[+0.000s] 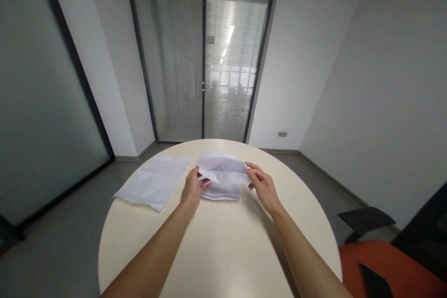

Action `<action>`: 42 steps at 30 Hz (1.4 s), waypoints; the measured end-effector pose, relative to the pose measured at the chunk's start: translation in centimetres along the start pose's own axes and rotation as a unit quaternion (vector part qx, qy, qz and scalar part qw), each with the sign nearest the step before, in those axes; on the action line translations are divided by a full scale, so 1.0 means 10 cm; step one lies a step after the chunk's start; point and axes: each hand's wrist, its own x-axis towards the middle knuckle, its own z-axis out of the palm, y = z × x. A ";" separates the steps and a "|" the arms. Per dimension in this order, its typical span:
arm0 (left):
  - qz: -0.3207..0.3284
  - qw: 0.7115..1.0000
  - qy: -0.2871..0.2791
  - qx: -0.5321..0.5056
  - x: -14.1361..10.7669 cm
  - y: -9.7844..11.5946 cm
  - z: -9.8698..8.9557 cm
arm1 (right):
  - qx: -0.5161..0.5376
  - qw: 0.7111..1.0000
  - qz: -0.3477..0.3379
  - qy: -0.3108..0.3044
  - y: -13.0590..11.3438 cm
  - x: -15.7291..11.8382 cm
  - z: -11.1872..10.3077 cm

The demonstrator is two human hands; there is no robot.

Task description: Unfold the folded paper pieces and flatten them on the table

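Though both sheets of paper on the table show their faces to the camera, no print, brand or label can be read on either of them, nor anywhere else in the room.

They lie on a round cream table [223, 251], smooth and bare at its near half. Beyond the table stands a pair of dark-framed glass doors [202, 63] with slatted blinds [174, 65] drawn across them; ceiling strip lights show dimly through the right pane. A frosted glass partition [38, 102] fills the left side, a plain white wall [384, 79] the right, with a small wall socket [282, 134] low beside the doors. Grey floor surrounds the table, and an orange chair [384, 270] with a dark armrest sits at the lower right.

Both bare forearms reach forward from the bottom edge. A partly folded white paper [222, 174] sits at the far middle of the table, its upper flap lifted. My left hand [193, 189] pinches the left edge of that flap between thumb and fingers, palm turned inward. My right hand [262, 185] pinches the flap's right edge with curled fingers. A creased flat sheet [153, 180] lies unfolded just left of the left hand, untouched.
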 end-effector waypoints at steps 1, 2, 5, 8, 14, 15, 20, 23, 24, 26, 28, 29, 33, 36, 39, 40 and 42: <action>-0.014 1.000 -0.014 -0.008 -0.01 0.02 0.00 | 0.016 1.000 0.014 0.003 -0.01 0.00 0.00; -0.026 0.999 -0.031 -0.013 -0.03 0.03 0.01 | 0.032 0.999 0.027 0.006 -0.01 -0.01 -0.01; -0.045 0.996 -0.080 -0.008 -0.06 0.07 0.00 | 0.084 0.996 0.039 0.008 -0.01 0.00 0.00; -0.038 0.994 -0.098 0.006 -0.09 0.08 -0.01 | 0.123 0.992 0.030 0.001 0.01 0.01 0.01; -0.038 0.993 -0.111 0.031 -0.09 0.10 -0.01 | 0.144 0.989 0.036 -0.017 0.05 0.01 0.02; -0.040 0.992 -0.110 0.035 -0.09 0.10 -0.02 | 0.150 0.988 0.038 -0.016 0.05 0.01 0.02; -0.051 0.992 -0.104 0.044 -0.07 0.13 -0.04 | 0.169 0.984 0.047 -0.019 0.10 0.03 -0.03; -0.070 0.992 -0.094 0.038 -0.08 0.14 -0.04 | 0.155 0.985 0.070 -0.011 0.14 0.05 -0.06; -0.074 0.993 -0.089 0.038 -0.08 0.13 -0.04 | 0.149 0.986 0.075 -0.007 0.16 0.05 -0.07; -0.071 0.993 -0.083 0.046 -0.09 0.12 -0.02 | 0.140 0.987 0.078 -0.003 0.18 0.06 -0.07; -0.057 0.993 -0.083 0.063 -0.10 0.11 -0.01 | 0.137 0.988 0.078 -0.005 0.18 0.06 -0.08; -0.048 0.993 -0.082 0.071 -0.11 0.11 0.00 | 0.137 0.988 0.078 -0.006 0.18 0.05 -0.07; -0.031 0.986 -0.141 0.087 -0.15 0.09 -0.02 | 0.136 0.988 0.066 0.012 0.19 0.07 -0.07; -0.022 0.966 -0.238 0.097 -0.18 0.08 -0.04 | 0.124 0.990 0.052 0.048 0.23 0.09 -0.08; -0.017 0.949 -0.303 0.087 -0.21 0.04 -0.03 | 0.113 0.990 0.058 0.067 0.28 0.12 -0.09; -0.017 0.946 -0.313 0.080 -0.21 0.03 -0.03 | 0.109 0.990 0.060 0.065 0.29 0.12 -0.09; -0.005 0.946 -0.316 0.068 -0.22 -0.01 -0.02 | 0.094 0.993 0.051 0.053 0.28 0.12 -0.09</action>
